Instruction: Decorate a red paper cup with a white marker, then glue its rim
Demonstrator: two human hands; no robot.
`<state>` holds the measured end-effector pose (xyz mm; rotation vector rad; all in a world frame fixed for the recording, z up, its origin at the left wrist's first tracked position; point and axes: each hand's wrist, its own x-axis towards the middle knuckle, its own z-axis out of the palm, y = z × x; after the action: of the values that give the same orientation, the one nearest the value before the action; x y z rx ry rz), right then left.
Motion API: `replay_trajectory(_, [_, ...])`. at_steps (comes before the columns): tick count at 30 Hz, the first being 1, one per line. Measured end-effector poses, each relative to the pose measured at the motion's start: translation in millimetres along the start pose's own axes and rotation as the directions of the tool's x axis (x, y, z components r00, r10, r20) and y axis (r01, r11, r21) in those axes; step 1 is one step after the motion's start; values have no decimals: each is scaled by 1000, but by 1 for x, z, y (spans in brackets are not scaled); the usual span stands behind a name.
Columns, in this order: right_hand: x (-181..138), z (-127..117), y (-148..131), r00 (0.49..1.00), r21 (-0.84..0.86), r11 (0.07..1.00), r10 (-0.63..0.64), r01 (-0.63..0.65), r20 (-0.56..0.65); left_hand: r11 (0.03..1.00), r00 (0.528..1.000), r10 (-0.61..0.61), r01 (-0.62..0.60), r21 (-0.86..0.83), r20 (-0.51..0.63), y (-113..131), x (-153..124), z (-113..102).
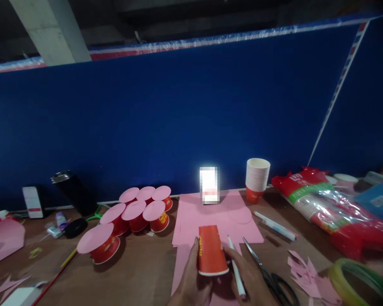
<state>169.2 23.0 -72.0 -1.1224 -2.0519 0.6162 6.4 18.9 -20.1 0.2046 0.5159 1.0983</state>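
Note:
A red paper cup (211, 250) stands upside down on a pink paper sheet (191, 221) at the bottom centre. My left hand (191, 282) grips the cup's left side, fingers wrapped against it. My right hand (252, 280) sits at the cup's right side and holds a white pen (236, 267) pointing away from me. Black-handled scissors (268, 272) lie just right of my right hand.
Several upturned red cups with pink paper discs (137, 212) stand to the left. A stack of cups (257, 178) and a red plastic pack of cups (325, 208) are to the right. A bright phone screen (209, 185) leans on the blue partition (178, 119). Pink scraps (306, 272) lie right.

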Motion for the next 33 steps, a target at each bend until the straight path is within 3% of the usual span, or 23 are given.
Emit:
replay_trajectory(6, [1, -2, -1, 1000, -54, 998, -15, 14, -12, 1000, 1000, 16, -16, 9, -7, 0, -2, 3])
replay_trajectory(12, [1, 9, 8, 997, 23, 998, -59, 61, -57, 1000, 1000, -2, 2, 9, -12, 1, -1, 1])
replay_trajectory(23, [2, -1, -8, 994, -34, 996, -89, 87, -63, 999, 999, -41, 41, 20, -13, 3, -7, 5])
replay_trajectory(28, [0, 4, -5, 998, -26, 999, -41, 40, -55, 999, 996, 7, -3, 41, -91, 4, -6, 6])
replay_trajectory(33, [2, -4, -17, 999, -30, 999, -18, 16, -39, 999, 996, 7, -2, 52, -92, 4, -7, 3])
